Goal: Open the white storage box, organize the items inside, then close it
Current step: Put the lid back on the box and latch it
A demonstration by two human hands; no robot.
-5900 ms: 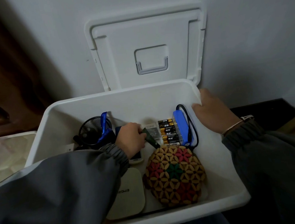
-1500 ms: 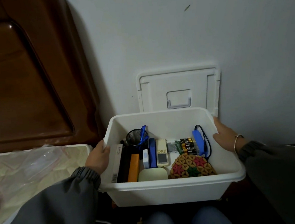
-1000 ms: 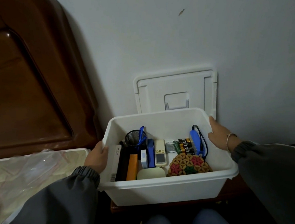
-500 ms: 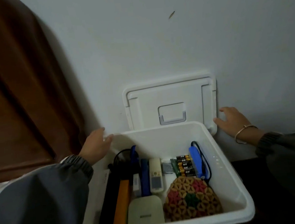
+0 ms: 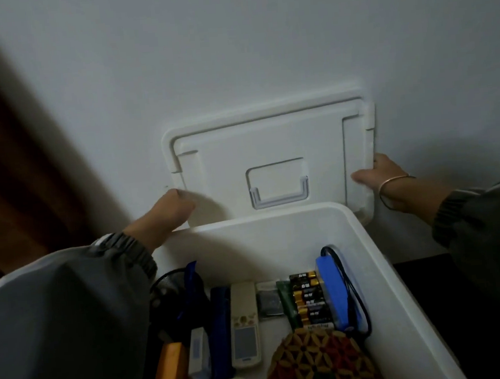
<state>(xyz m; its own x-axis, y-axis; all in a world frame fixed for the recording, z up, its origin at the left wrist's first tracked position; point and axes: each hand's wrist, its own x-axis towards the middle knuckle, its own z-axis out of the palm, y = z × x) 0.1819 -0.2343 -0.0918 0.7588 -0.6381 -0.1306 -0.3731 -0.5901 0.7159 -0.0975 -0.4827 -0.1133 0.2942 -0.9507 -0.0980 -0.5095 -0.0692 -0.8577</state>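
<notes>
Left hand (image 5: 169, 216) and right hand (image 5: 385, 177) each gripped a side edge of the upright lid (image 5: 269, 145) between them.

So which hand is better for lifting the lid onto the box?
Probably the right hand: its thumb clamps the lid partway up the right edge. The left hand grips only its lower left corner.

White box (image 5: 262, 242) sits open, lid (image 5: 263, 146) standing upright at its far side. Inside is pretty tidy: remote (image 5: 245, 325), batteries (image 5: 308, 299), blue pack (image 5: 331, 291) in rows, woven mat (image 5: 321, 364) nearest.
</notes>
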